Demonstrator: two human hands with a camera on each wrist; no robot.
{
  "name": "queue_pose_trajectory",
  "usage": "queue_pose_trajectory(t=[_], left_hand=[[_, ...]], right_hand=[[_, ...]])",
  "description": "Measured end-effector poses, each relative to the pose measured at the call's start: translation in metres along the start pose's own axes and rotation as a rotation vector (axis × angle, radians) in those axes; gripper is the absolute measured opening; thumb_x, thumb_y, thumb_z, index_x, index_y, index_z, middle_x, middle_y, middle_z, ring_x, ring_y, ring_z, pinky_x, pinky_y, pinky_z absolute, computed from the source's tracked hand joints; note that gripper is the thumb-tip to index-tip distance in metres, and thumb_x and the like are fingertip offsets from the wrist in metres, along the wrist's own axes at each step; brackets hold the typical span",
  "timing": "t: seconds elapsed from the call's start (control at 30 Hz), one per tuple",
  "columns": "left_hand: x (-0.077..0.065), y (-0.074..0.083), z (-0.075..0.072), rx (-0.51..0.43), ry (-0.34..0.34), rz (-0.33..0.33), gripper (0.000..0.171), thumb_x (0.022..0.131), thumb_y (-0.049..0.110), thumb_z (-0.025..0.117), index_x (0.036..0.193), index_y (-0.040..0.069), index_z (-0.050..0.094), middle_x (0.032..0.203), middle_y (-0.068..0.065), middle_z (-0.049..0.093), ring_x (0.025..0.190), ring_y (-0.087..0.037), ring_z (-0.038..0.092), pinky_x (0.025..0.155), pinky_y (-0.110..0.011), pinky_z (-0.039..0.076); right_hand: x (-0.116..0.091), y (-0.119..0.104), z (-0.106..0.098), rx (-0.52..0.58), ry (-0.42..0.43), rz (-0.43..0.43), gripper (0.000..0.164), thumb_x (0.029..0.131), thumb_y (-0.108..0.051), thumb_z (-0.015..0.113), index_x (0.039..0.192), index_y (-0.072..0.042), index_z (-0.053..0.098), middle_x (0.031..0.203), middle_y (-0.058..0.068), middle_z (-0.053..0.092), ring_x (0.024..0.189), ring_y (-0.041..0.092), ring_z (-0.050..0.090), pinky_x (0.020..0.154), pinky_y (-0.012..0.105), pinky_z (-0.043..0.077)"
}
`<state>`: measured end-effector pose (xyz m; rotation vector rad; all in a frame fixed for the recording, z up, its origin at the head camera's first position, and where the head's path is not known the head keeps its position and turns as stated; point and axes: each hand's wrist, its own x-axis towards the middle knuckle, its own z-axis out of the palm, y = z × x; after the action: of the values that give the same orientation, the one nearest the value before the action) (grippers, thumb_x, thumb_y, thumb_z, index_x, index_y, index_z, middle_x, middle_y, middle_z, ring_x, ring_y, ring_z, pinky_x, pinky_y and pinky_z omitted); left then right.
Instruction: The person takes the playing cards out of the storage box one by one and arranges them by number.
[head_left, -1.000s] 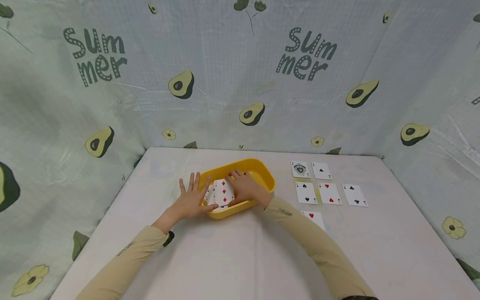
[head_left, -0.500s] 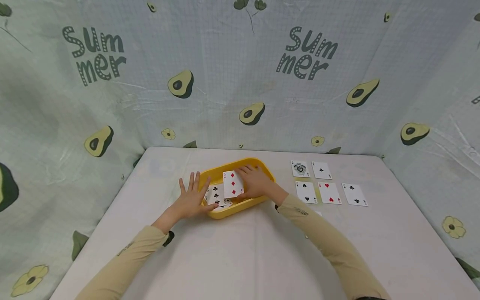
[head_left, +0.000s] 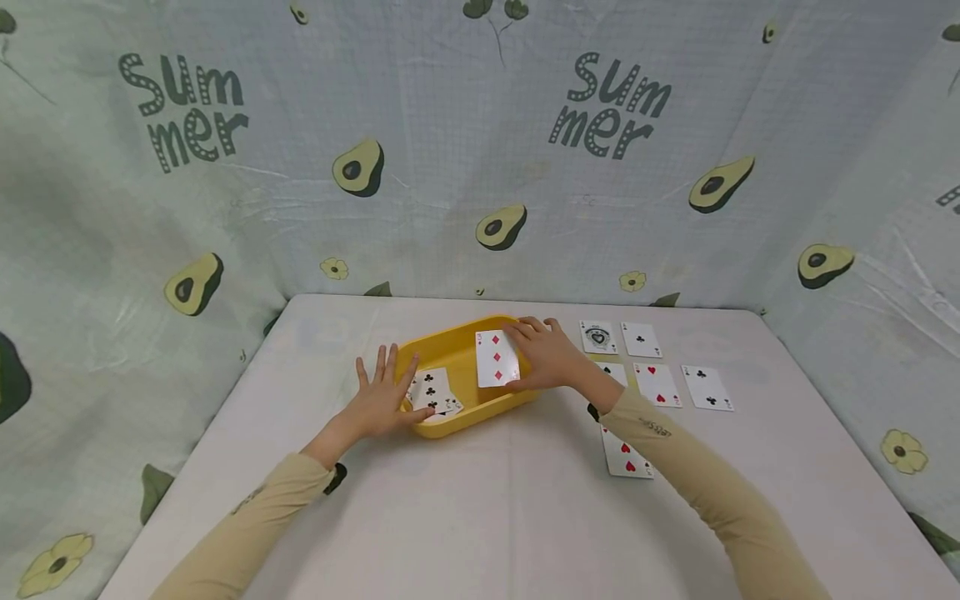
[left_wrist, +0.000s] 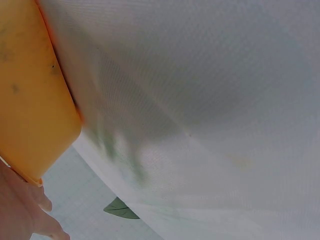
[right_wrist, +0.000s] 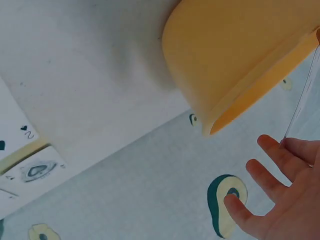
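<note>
My right hand [head_left: 551, 358] pinches a three of diamonds playing card [head_left: 497, 358] by its right edge, over the right part of a yellow tray [head_left: 465, 422]. In the right wrist view the card [right_wrist: 302, 97] shows edge-on between thumb and finger of the right hand [right_wrist: 282, 192]. The left hand [head_left: 381, 402], fingers spread, rests at the tray's left end with the thumb over its front rim. Beneath and beside it in the tray lie several loose cards, a clubs card [head_left: 432, 387] on top. The left wrist view has the tray's outer wall [left_wrist: 35, 90] and part of the left hand [left_wrist: 20, 210].
To the tray's right, face-up cards lie in rows: an ace of spades [head_left: 598, 337] and ace of clubs [head_left: 641, 340] at the back. Before them are a two of spades [head_left: 611, 370], two of hearts [head_left: 657, 385] and two of clubs [head_left: 707, 388]. A three of hearts [head_left: 624, 457] lies nearest, partly under the right sleeve.
The right hand has drawn the three of diamonds rightward and up from the other cards, uncovering the clubs card below. The left hand has stayed at the tray's left end.
</note>
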<state>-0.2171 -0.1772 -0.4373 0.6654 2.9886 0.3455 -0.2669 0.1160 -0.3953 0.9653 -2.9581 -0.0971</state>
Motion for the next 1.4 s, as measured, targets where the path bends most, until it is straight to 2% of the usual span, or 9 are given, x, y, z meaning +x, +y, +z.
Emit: queue_pose_trajectory(t=[0.23,0.5,0.83,1.4], left_hand=[[-0.001,-0.001,-0.001,0.003,0.006,0.003,0.095,0.079,0.062,0.050,0.144,0.008,0.007,0.145,-0.030,-0.010,0.133,-0.046,-0.014,0.096,-0.069,-0.011],[-0.002,0.001,-0.001,0.004,0.002,0.002,0.095,0.078,0.062,0.050,0.144,0.008,0.007,0.145,-0.030,-0.009,0.133,-0.046,-0.013,0.096,-0.069,-0.011],[-0.005,0.001,0.003,0.013,0.015,0.006,0.095,0.079,0.063,0.049,0.144,0.008,0.008,0.145,-0.031,-0.008,0.133,-0.047,-0.011,0.096,-0.070,-0.007],[-0.001,0.000,-0.001,0.016,0.010,0.011,0.095,0.079,0.061,0.050,0.144,0.007,0.007,0.145,-0.031,-0.009,0.133,-0.047,-0.013,0.096,-0.069,-0.011]], right_hand=[[-0.024,0.014,-0.010,0.024,0.077,0.005,0.093,0.068,-0.061,0.061,0.139,-0.009,0.029,0.139,0.005,0.038,0.128,0.028,0.028,0.098,0.055,0.027],[-0.048,0.030,-0.007,0.037,0.111,0.027,0.092,0.068,-0.061,0.062,0.139,-0.011,0.031,0.138,0.005,0.039,0.125,0.029,0.030,0.095,0.055,0.030],[-0.089,0.046,-0.001,0.056,0.113,0.079,0.092,0.067,-0.062,0.062,0.139,-0.014,0.031,0.139,0.005,0.038,0.124,0.030,0.030,0.096,0.059,0.026],[-0.152,0.066,0.009,0.016,0.124,0.139,0.093,0.064,-0.062,0.066,0.137,-0.013,0.035,0.134,0.006,0.044,0.121,0.030,0.031,0.091,0.057,0.028]])
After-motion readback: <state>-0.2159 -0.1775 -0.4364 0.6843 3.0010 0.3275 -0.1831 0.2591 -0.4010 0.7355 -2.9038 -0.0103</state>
